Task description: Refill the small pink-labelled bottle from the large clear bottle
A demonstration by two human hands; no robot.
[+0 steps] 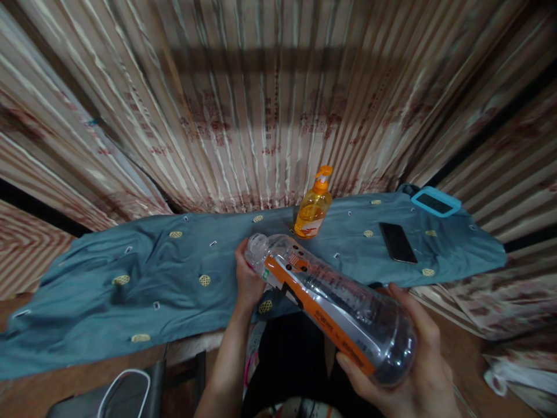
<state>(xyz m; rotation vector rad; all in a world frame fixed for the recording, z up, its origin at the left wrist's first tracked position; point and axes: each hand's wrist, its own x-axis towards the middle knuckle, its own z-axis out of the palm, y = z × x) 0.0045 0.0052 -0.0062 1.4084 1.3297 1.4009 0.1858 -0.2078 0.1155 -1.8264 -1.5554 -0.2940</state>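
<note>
Teal cloth; slanted bottle, neck leftward, perhaps uncapped

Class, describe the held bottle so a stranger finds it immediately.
Find the teal cloth. Over its near edge, a clear bottle slants between left hand and right hand. Unlike the amber pump bottle, it has an orange stripe and no pump.

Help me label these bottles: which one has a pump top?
The amber bottle standing on the blue-green cloth: it has an orange pump, while the tilted clear bottle has none.
</note>
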